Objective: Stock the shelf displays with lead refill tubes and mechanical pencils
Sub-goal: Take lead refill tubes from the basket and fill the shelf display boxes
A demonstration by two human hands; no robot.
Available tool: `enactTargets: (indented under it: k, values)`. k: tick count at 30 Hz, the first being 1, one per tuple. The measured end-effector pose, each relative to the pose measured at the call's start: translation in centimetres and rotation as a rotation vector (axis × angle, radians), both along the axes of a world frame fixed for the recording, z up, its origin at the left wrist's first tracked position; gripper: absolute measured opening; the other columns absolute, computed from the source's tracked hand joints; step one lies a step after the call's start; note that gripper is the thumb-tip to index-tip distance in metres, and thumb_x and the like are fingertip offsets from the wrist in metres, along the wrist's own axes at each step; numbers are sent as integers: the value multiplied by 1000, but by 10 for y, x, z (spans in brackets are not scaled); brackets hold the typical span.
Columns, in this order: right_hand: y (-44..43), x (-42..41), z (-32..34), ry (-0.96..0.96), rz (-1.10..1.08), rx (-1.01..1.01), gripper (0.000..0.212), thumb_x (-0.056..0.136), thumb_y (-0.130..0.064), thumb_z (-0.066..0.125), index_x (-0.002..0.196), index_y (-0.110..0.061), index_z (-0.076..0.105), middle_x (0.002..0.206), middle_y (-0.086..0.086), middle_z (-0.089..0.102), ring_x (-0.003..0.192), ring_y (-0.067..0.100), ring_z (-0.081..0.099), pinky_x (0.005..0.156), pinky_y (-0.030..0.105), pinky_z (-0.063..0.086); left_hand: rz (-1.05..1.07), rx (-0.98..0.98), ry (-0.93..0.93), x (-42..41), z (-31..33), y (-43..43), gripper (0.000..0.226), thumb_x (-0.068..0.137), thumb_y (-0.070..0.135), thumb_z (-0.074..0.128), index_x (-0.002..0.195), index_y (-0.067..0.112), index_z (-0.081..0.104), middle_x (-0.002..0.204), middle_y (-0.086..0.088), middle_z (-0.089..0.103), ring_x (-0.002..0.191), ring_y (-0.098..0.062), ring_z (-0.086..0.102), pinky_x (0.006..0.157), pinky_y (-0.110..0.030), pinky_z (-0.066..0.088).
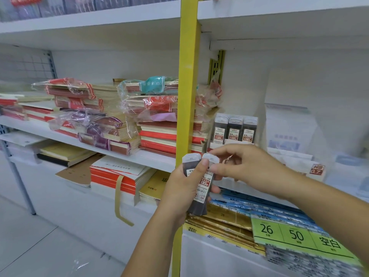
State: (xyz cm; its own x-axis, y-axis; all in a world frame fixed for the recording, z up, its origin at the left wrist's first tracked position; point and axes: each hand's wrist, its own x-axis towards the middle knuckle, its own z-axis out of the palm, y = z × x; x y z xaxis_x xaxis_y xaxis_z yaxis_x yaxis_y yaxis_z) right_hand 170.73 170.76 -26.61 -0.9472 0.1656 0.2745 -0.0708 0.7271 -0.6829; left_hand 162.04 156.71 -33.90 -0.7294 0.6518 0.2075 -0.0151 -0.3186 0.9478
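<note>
Lead refill tubes (199, 182), dark with white caps and a red "100" label, stood upright before the yellow shelf post (187, 96). The left hand (179, 188) had its grip curled round them, thumb across the front. The right hand (245, 166) pinched one tube's cap in its grip. Behind, shelved tubes (233, 129) read "0.5" and a box (317, 169) read "HB 0.7".

From the right grip (245, 166), open room lay at one o'clock, in the white bay under the upper shelf (279, 23). At twelve o'clock three lead refill tubes (233, 128) stood side by side in the way. The yellow post (187, 86) barred the way at nine o'clock, with notebook stacks (157, 124) crowding the shelf beyond it. Pale packets (287, 134) stood at two o'clock, beside the tubes.
</note>
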Motion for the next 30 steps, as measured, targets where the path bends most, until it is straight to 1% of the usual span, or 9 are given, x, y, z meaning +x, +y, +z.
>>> enactTargets:
  k: [3,6,9,11,13,17,24,27,30]
  values:
    - [2,0,-8,66,-44,-90,10,82,-30,73,92,-31,71,78,-13,72,68,-1,66,53,9,43,-51,-2,15,4,-1,2,46,79,64,64,105,27,71,96,-11,77,73,-21,72,55,-27,55]
    - [11,1,-7,89,-124,-196,9,87,-24,69,95,-27,68,81,-10,74,69,5,68,56,19,49,-111,0,-40,4,-3,2,44,95,57,50,113,23,70,101,-13,76,75,-20,69,57,-29,54]
    - [18,1,-1,88,-153,-291,11,92,-16,63,102,-18,62,83,-3,76,72,14,71,57,24,52,-143,32,-177,0,-7,3,39,102,38,42,116,14,70,89,-15,72,64,-16,60,55,-29,52]
    - [20,1,5,118,-144,-282,12,93,-14,62,104,-15,60,83,-2,76,71,15,71,56,23,54,-119,20,-164,-1,-9,4,36,98,32,44,105,15,75,81,-14,67,61,-16,56,54,-28,51]
    - [24,1,18,261,-178,-205,9,94,-16,60,103,-17,60,84,-2,75,69,11,70,54,17,52,-80,-7,-105,-3,-9,4,38,101,34,44,90,19,78,80,-15,65,60,-19,56,56,-28,51]
    - [35,-8,55,542,-250,6,10,95,-20,57,95,-29,53,90,-3,69,72,3,68,58,18,55,0,4,-55,-5,-9,4,25,108,27,38,120,15,56,92,-10,76,67,-16,65,60,-28,56]
    - [44,-42,57,364,-289,428,19,93,-23,62,102,-31,47,88,-12,63,79,5,62,64,24,52,56,13,-12,-8,-8,3,20,105,30,45,119,24,57,99,-3,78,77,-13,73,65,-27,59]
    - [44,-51,55,335,-275,439,23,90,-25,65,103,-29,46,83,-10,61,74,2,57,58,20,42,83,33,-42,-10,-7,2,19,102,32,50,117,24,59,101,-2,78,79,-14,74,64,-27,58]
    - [46,-58,52,304,-263,417,15,91,-28,63,100,-27,51,83,-6,62,75,8,59,60,25,44,106,63,-71,-12,-8,0,20,98,34,57,115,25,62,103,-2,78,83,-19,75,64,-28,58]
